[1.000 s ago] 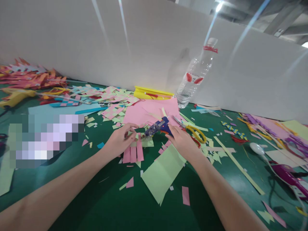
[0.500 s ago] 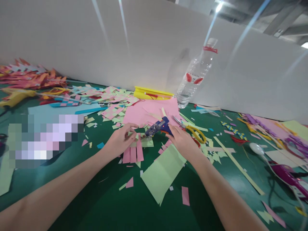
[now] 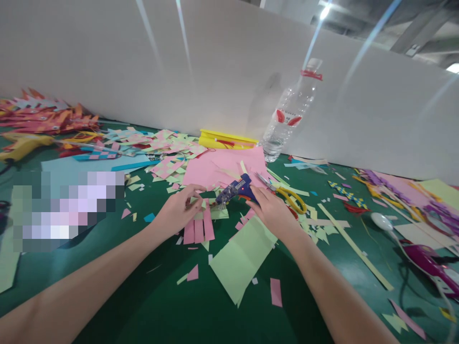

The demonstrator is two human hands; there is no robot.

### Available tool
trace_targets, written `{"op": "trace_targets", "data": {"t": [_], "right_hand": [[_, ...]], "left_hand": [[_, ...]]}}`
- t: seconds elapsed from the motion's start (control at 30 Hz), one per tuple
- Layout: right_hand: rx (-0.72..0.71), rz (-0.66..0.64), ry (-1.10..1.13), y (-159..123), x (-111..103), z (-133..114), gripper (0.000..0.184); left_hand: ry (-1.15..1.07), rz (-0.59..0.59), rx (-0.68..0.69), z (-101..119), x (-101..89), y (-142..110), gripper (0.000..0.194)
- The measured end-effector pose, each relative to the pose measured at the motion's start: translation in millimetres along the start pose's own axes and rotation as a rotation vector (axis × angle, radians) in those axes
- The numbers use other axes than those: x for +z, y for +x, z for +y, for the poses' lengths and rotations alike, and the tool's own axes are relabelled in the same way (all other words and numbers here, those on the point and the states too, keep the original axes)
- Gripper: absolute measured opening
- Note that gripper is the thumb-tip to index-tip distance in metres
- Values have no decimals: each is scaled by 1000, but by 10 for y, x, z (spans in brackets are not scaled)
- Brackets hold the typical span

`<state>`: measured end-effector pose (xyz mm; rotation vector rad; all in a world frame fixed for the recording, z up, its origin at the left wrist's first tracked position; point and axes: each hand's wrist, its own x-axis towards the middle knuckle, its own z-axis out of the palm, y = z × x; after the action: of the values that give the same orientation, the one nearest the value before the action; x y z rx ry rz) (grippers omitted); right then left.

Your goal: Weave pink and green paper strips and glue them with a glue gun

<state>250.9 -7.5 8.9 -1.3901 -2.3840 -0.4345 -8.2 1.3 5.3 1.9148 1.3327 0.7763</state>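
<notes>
Gripping the blue glue gun (image 3: 233, 189), the right hand (image 3: 270, 209) faces the left hand (image 3: 179, 206), curled by pink strips (image 3: 199, 230), any pinch unclear; surface (image 3: 201, 313) stretches below the green sheet's (image 3: 244, 260) edge.

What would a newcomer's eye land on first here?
Probably the tall clear bottle by the pale wall, with red marks on its label. Next, at the centre, the blue glue gun in the right hand, its nozzle end toward the left hand.
</notes>
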Motion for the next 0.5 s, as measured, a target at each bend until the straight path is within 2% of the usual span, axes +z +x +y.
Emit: {"op": "trace_targets", "data": {"t": [0.27,0.5], "right_hand": [[-5,78,45,-2,-40,8,45],[32,90,58,2,-56,22,47]], "left_hand": [[19,7,0,6,5,5,33],[11,-1,2,-5,5,2,32]]}}
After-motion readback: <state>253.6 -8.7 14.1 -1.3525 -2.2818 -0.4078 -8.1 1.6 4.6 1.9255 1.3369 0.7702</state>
